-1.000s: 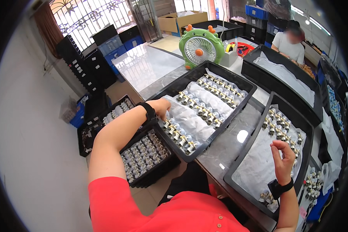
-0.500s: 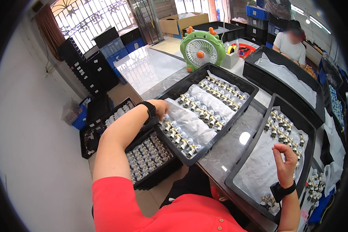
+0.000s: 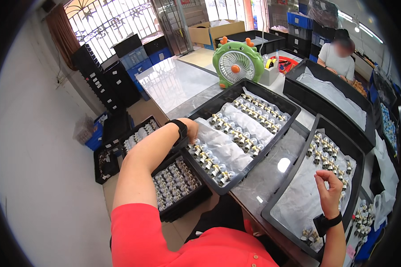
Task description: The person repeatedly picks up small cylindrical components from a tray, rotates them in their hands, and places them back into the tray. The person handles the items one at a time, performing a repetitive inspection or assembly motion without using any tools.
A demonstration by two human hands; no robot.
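L hand [image 3: 192, 130] grips black tray [image 3: 218, 105] rim, R hand [image 3: 329, 192] (fingers pinched, contents unclear) over 2nd tray [image 3: 298, 171], fan [image 3: 237, 63] behind

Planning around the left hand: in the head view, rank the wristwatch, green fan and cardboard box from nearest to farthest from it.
From the left hand:
1. Black wristwatch, on that wrist.
2. Green fan, up the table, beyond the tray.
3. Cardboard box, on the floor behind the fan.

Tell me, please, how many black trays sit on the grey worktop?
3 on the worktop: the left tray at the left hand, the right tray under the right hand, and the far tray behind. More may lie hidden past the right rim.
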